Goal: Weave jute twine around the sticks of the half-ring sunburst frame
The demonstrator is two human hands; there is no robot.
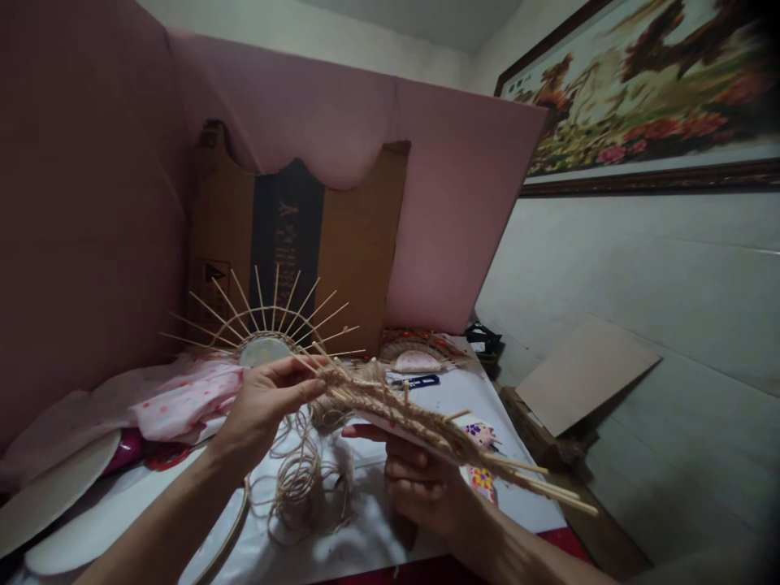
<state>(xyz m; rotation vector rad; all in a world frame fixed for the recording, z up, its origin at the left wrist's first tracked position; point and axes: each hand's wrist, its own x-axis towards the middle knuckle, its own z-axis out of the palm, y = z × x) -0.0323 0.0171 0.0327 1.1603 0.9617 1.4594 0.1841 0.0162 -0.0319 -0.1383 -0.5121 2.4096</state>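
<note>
Both my hands hold a flat piece woven from twine over thin wooden sticks (408, 414), tilted nearly edge-on above the table. My left hand (277, 394) pinches its left end, thumb and fingers closed around the sticks or twine there. From below, my right hand (420, 479) supports the piece, fingers curled under its pale underside. Several bare sticks poke out at its right end. Beneath it lies a loose coil of twine (298, 479) on the white table cover. Whether a strand runs from the coil to my fingers is hard to make out.
A fan of sticks with a round centre (265, 351) leans before a cardboard panel (359, 244). Behind the piece are another half-round woven work (418, 360) and blue-handled snips (423, 380). Pink spotted fabric (188, 398), red-handled scissors (167, 457) and white boards (110, 512) lie left.
</note>
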